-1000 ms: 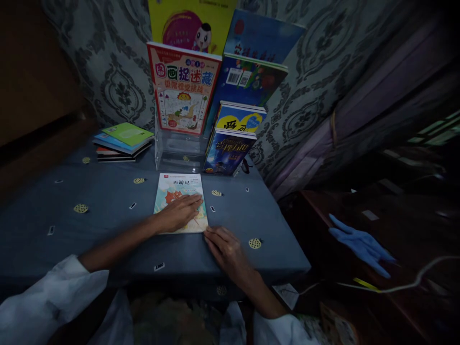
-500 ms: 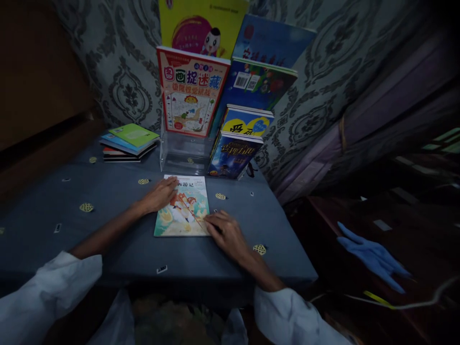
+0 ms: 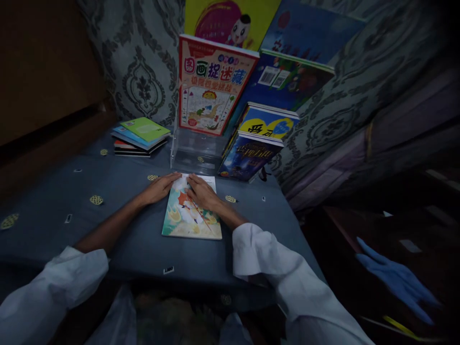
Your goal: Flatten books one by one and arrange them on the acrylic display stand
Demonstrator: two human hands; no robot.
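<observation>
A thin paperback book with a white, teal and orange illustrated cover lies closed on the blue tablecloth, front side up. My left hand rests at its upper left edge, fingers stretched out and touching the cover's corner. Flat across the upper part of the cover lies my right hand, its fingers extended and hiding most of the title. Neither hand is wrapped round the book.
Behind the book stands a clear acrylic rack with a red-bordered picture book and blue books. A stack of notebooks sits at the back left. Off the table's right side lies a blue glove.
My right hand has moved from the book's lower right corner up to the top of the cover. My left hand stays at the upper left. The whole view has shifted slightly.
</observation>
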